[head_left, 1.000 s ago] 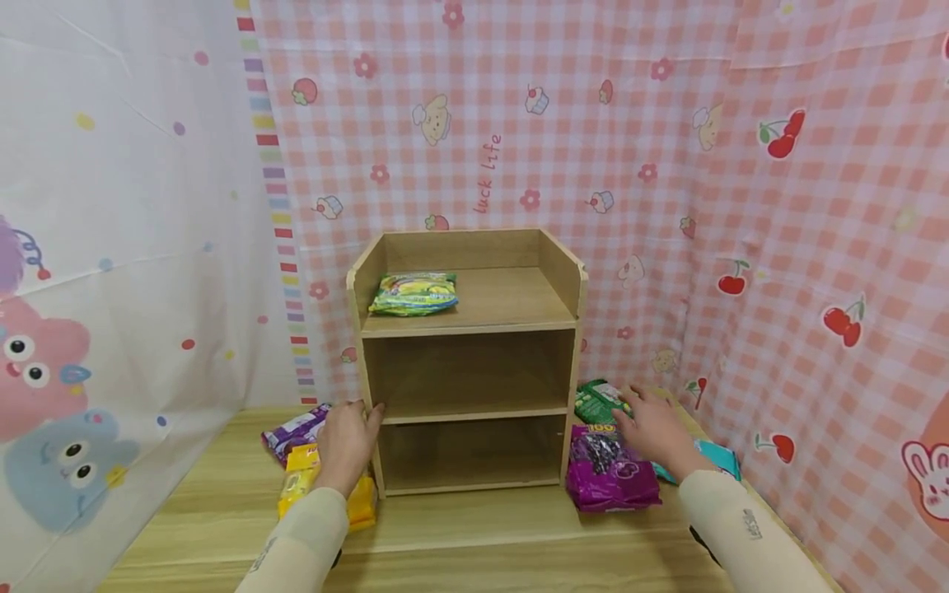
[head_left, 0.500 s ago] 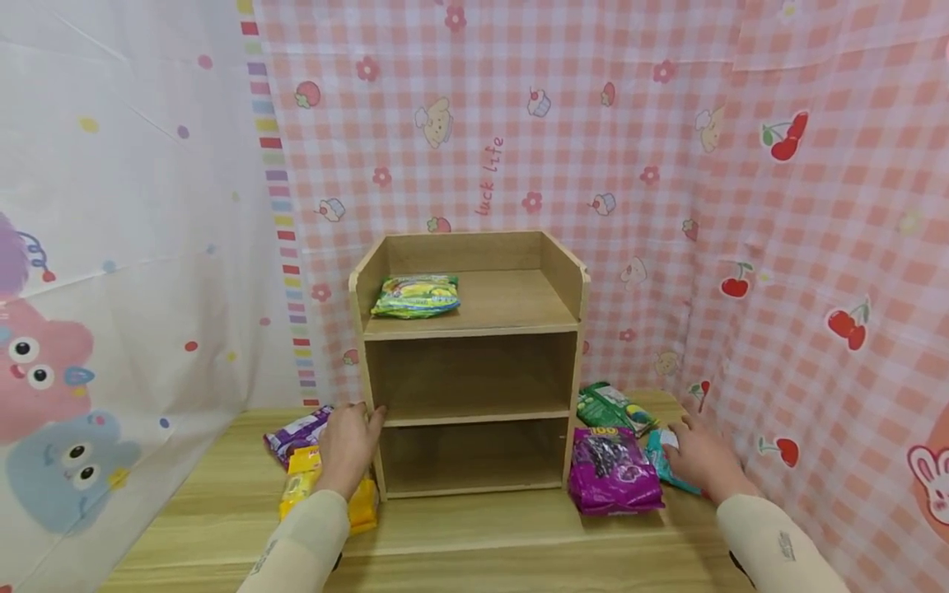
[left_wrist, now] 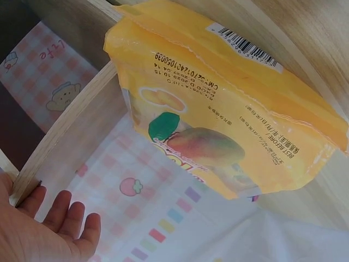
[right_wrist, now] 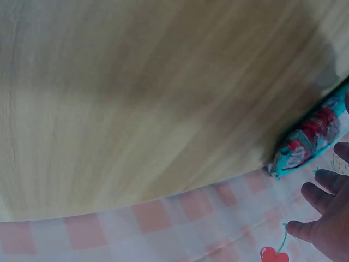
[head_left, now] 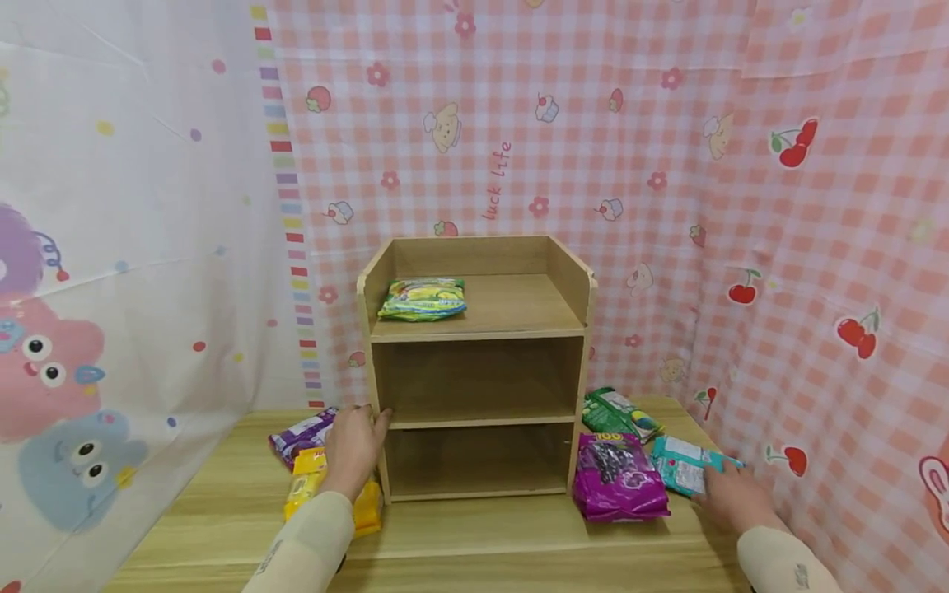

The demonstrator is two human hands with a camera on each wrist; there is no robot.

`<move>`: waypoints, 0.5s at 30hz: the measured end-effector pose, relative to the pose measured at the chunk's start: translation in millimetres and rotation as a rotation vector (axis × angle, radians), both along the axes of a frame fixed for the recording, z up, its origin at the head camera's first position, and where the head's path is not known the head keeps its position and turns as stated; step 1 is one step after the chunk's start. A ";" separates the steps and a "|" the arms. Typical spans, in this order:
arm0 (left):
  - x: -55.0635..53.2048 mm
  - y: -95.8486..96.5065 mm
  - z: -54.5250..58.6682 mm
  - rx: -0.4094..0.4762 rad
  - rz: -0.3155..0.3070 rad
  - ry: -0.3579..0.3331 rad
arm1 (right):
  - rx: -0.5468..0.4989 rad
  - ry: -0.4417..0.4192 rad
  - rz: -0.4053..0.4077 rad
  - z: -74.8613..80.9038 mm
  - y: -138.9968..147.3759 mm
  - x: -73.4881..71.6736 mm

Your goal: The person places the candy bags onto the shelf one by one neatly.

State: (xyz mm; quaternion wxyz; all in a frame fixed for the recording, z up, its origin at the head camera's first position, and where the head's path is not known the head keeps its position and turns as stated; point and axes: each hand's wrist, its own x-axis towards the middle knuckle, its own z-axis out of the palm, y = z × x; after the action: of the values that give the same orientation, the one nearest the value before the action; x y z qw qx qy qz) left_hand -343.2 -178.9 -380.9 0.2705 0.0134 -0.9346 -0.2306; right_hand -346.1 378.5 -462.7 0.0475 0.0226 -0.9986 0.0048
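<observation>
My left hand (head_left: 356, 445) holds the left side panel of a small wooden shelf (head_left: 482, 333), thumb at the front edge and fingers behind it. The left wrist view shows those fingers (left_wrist: 71, 218) bent around the panel edge. Beside that hand stands a yellow mango snack bag (left_wrist: 196, 109). On the right, my right hand (head_left: 741, 498) is at the near right end of a teal snack bag (head_left: 682, 465) lying on the table. Its fingers (right_wrist: 319, 197) are spread beside the bag's end in the right wrist view.
A green-yellow snack bag (head_left: 424, 301) lies on the shelf's top left. Right of the shelf are a purple bag (head_left: 621, 482) and a green bag (head_left: 619, 414). Another purple bag (head_left: 302, 435) lies behind the yellow one. Checked cloth (head_left: 630, 165) hangs behind and along the right side.
My right hand has moved from over the green and purple bags, rightward and toward me, to the teal bag's right end. My left hand stays at the shelf's side panel.
</observation>
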 end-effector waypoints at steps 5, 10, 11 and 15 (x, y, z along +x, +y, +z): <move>-0.6 0.0 -0.3 -0.005 -0.002 -0.003 | 0.010 0.018 0.009 -8.7 0.7 1.1; -2.1 0.9 0.8 -0.013 -0.005 -0.006 | -0.016 0.050 0.007 -15.0 1.2 2.1; -1.9 1.2 1.4 -0.014 -0.006 -0.006 | -0.020 0.052 0.009 -16.7 1.7 1.9; -1.3 1.0 1.8 -0.014 -0.007 -0.003 | -0.023 0.050 0.005 -19.0 -1.1 1.6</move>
State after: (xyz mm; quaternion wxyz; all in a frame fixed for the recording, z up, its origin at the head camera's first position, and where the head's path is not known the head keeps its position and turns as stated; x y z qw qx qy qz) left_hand -344.5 -177.9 -379.0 0.2683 0.0087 -0.9367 -0.2247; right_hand -344.5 377.4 -481.7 0.0725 0.0249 -0.9969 0.0156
